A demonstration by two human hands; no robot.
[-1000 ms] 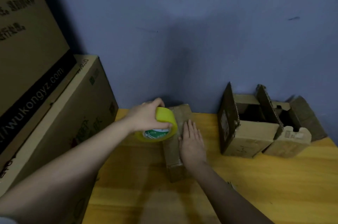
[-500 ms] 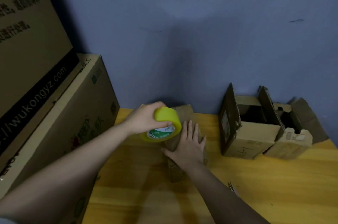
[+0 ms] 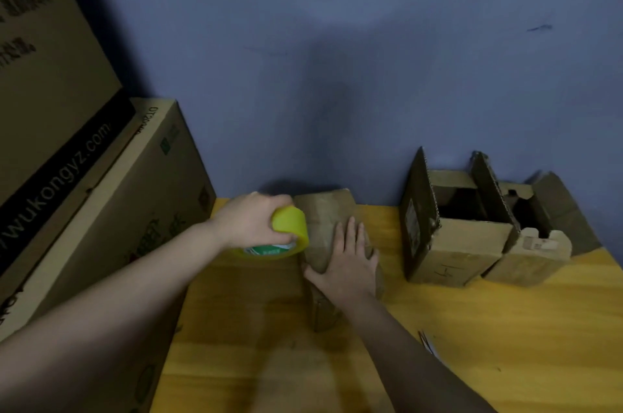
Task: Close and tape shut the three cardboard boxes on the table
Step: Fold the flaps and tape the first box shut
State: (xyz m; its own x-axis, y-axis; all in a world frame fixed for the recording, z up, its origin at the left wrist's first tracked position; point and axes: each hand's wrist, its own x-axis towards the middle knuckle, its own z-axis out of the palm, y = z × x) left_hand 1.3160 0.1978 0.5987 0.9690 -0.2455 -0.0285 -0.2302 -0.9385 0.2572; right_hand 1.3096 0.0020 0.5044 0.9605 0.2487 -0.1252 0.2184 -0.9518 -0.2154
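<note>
Storeroom: stacked printed cartons (image 3: 101,197), bare wall (image 3: 337,41).

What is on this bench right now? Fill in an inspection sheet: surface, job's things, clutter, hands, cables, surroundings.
Surface: yellow wooden table.
Job's things: closed box at centre; two open boxes, near and far, side by side at right; yellow tape roll.
Clutter: small scrap by the right forearm, unclear.
Hands: left hand grips the tape roll; right hand presses flat on the closed box.
Cables: nothing seen.
Surroundings: blue wall; large cartons at left.
</note>
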